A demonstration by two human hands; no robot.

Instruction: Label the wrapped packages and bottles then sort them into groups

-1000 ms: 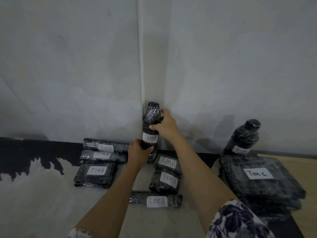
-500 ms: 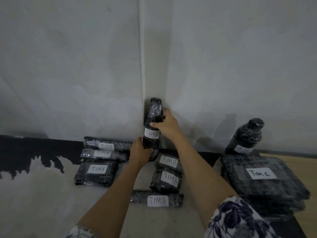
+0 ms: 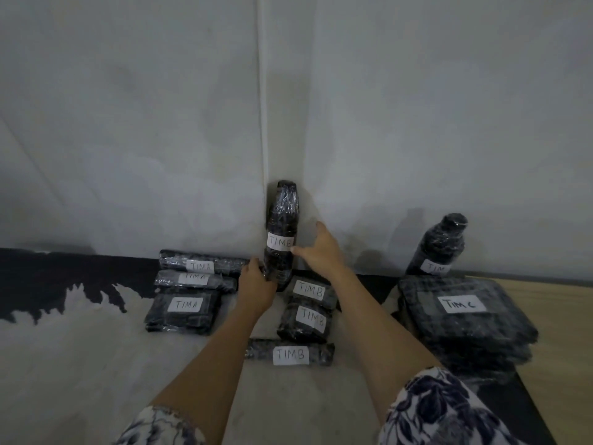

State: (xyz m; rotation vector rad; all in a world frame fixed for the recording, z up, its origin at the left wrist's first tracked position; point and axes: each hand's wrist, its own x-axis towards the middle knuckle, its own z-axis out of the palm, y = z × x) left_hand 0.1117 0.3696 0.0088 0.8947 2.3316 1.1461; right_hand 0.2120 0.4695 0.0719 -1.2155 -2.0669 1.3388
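Against the corner (image 3: 263, 139), seen from the head, the bottle (image 3: 281, 220) stood close to upright at the back of the TIMB packs (image 3: 305, 321). The left hand (image 3: 255, 284) gripped its lower part, fingers curled against the wrap. The right hand (image 3: 317, 250) was spread wide beside it and held nothing, with only the thumb at the edge of the label (image 3: 280, 241). Whether the base already sat on the floor could not be told.

The step looked like setting the bottle down with its group. To do it well, I judged, the base needed to sit flat before the left hand let go, with the label facing forward and the right hand close as a guard, since so tall and narrow a shape could tip onto the packs.

The bottle was dark, wound in glossy, crinkled film, with a white paper label reading TIMB. TIMA packs (image 3: 186, 305) lay to the left. A second bottle (image 3: 441, 242) and the TIMC stack (image 3: 462, 335) sat well apart on the right.
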